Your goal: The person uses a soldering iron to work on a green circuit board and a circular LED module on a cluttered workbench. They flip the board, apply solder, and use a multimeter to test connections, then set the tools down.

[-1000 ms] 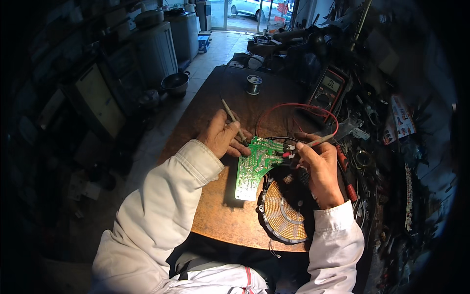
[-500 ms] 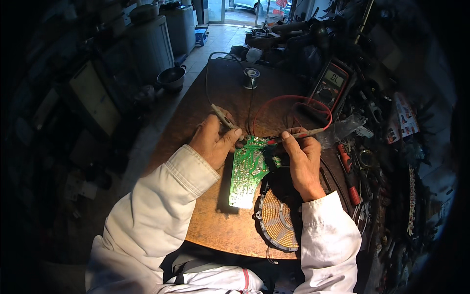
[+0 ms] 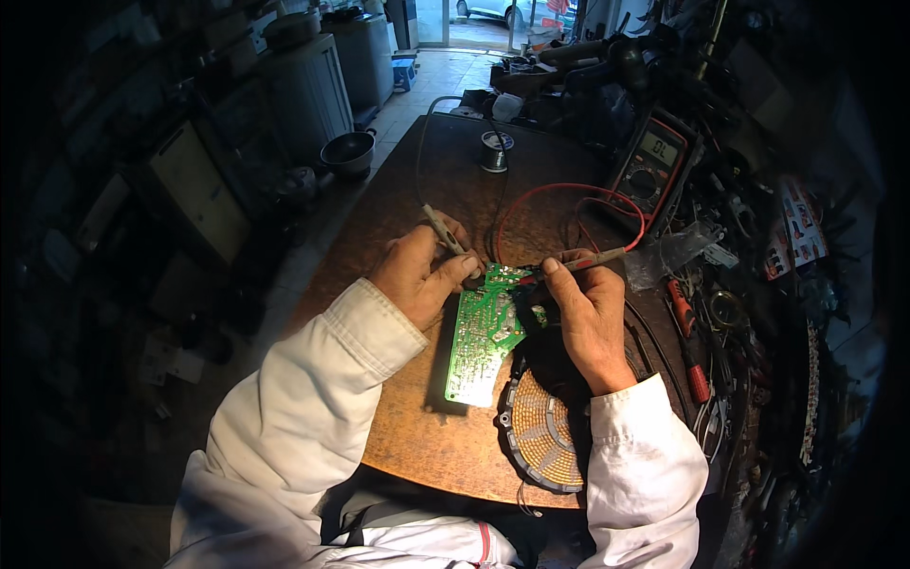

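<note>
A green circuit board [image 3: 472, 346] lies on the brown table, its soldered side facing up. My left hand [image 3: 417, 275] is closed around a pale test probe [image 3: 442, 229] at the board's far left corner, with the tip hidden by my fingers. From the other side, my right hand [image 3: 592, 318] grips a second test probe [image 3: 599, 259], whose red front end points at the board's far right edge. Whether either tip touches is too small to tell. Below my right hand sits a round induction coil [image 3: 542, 427] with copper-coloured windings, partly covered by my sleeve.
At the far right a multimeter [image 3: 652, 166] leans upright, with a red lead [image 3: 531, 192] looping from it. A solder spool [image 3: 495, 156] stands at the table's far end. Red-handled screwdrivers [image 3: 681, 308], cables and clutter crowd the right edge. A dark pan [image 3: 348, 152] is beyond the left edge.
The whole view has shifted slightly right and down. Both hands keep their grip on the probes, at nearly the same places on the board.
</note>
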The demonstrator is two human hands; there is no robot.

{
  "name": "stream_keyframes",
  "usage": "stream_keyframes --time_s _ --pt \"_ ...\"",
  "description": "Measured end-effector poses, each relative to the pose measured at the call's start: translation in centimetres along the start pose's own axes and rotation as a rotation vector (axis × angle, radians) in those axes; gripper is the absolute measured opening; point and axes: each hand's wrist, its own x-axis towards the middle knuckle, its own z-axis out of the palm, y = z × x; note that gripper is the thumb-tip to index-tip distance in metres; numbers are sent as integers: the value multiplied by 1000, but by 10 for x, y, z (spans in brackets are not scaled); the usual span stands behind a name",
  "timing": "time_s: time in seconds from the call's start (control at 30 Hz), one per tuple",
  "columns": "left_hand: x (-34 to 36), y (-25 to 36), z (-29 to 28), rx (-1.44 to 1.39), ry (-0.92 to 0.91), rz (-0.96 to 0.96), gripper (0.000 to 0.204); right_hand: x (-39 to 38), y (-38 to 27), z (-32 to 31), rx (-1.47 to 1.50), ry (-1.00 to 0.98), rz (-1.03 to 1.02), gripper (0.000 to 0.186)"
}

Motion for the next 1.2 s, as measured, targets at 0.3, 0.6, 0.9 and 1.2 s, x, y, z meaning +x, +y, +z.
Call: stream_keyframes --time_s 0.3,0.6,0.9,1.2 --pt "-2 1 0 103 13 53 28 -2 -2 2 2 -36 -27 26" --pt "-1 -2 0 81 1 53 26 -4 1 2 -23 -77 -53 21" --pt "0 -3 3 30 42 57 23 -5 -3 4 -39 -75 -68 19" --pt "-1 0 0 85 -1 25 25 -4 -1 4 -68 -66 -89 21"
